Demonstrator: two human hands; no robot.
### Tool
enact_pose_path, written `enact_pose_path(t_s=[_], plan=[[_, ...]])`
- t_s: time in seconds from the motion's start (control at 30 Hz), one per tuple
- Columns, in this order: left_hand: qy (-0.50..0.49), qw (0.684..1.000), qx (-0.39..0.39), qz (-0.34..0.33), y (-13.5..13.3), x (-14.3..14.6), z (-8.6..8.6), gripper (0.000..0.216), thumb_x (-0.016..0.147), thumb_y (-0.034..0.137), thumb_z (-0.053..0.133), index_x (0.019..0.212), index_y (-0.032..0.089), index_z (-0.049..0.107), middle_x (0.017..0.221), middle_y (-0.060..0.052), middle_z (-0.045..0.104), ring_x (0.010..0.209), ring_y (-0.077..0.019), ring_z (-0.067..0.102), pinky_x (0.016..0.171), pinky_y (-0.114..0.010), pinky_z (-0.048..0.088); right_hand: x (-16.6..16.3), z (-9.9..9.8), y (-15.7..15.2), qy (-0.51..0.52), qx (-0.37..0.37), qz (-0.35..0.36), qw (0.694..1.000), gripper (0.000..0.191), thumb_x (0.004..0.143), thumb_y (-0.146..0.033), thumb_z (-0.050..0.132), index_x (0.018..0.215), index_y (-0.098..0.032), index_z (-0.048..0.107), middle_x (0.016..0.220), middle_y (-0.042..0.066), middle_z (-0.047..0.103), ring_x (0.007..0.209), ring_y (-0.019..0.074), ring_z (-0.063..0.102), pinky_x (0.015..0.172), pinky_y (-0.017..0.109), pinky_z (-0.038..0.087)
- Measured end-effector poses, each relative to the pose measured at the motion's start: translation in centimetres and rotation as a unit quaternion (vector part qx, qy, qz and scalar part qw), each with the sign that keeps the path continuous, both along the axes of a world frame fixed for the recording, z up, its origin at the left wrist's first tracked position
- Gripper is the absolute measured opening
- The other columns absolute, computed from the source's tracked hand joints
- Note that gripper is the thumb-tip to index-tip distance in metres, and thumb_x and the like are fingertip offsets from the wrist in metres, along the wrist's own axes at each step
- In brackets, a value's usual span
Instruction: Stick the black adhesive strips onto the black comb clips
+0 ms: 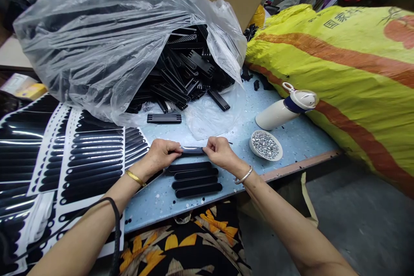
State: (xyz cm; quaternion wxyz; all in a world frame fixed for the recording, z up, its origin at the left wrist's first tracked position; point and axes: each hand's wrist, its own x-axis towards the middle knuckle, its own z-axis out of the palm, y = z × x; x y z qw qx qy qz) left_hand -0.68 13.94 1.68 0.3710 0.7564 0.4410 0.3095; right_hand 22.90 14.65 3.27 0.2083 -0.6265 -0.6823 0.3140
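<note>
Between my two hands a flat black strip with a glossy face is held level above the blue table. My left hand pinches its left end, and my right hand grips its right end. Just below, several black rounded strips lie stacked in a row near the table's front edge. A black slotted piece rests farther back. At the left are white sheets of glossy black strip-shaped stickers, partly under my left forearm.
A large clear plastic bag spills black slotted pieces onto the table. To the right stand a bowl of small shiny parts and a white bottle. A big yellow sack bulges along the right side.
</note>
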Motion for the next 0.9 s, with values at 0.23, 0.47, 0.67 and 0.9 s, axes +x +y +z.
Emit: enact_pose_path(t_s=[0.23,0.47,0.67,0.9], plan=[[0.013,1.0,-0.006,-0.002,0.1,-0.1,-0.2,0.019,0.073,0.009,0.068,0.082,0.023,0.079,0.084,0.0,0.08,0.081,-0.0187,0.075,0.076,-0.026,0.056,0.1,-0.3,-0.4,0.026,0.002,-0.008,1.0,0.02,0.07,-0.021,0.058,0.053,-0.02,0.049,0.047,-0.005,0.044,0.048,0.0105,0.04,0.049,0.024,0.028],[0.027,0.999,-0.021,-0.008,0.2,-0.2,0.2,0.018,0.074,0.011,0.067,0.08,0.023,0.079,0.084,-0.001,0.08,0.08,-0.0195,0.074,0.074,-0.027,0.055,0.9,-0.8,-0.6,0.08,-0.027,-0.029,0.996,0.027,0.07,-0.035,0.067,0.055,-0.02,0.051,0.045,-0.004,0.048,0.045,0.0111,0.046,0.043,0.022,0.033],[0.02,0.999,-0.027,0.004,0.1,0.1,0.2,0.017,0.074,0.012,0.066,0.081,0.022,0.079,0.085,-0.002,0.08,0.08,-0.0193,0.074,0.075,-0.027,0.055,1.0,-0.9,-0.9,0.13,-0.057,-0.019,0.99,0.033,0.082,-0.042,0.053,0.064,-0.016,0.06,0.052,0.001,0.061,0.04,0.0112,0.054,0.04,0.021,0.039],[0.047,0.996,-0.071,0.025,0.4,0.3,0.9,0.015,0.07,0.013,0.069,0.079,0.021,0.079,0.079,-0.001,0.079,0.076,-0.0187,0.073,0.075,-0.027,0.054,-0.1,-1.1,-0.5,0.09,-0.006,0.009,0.996,0.035,0.08,-0.04,0.057,0.055,-0.017,0.059,0.045,-0.002,0.054,0.043,0.0106,0.049,0.043,0.021,0.034]])
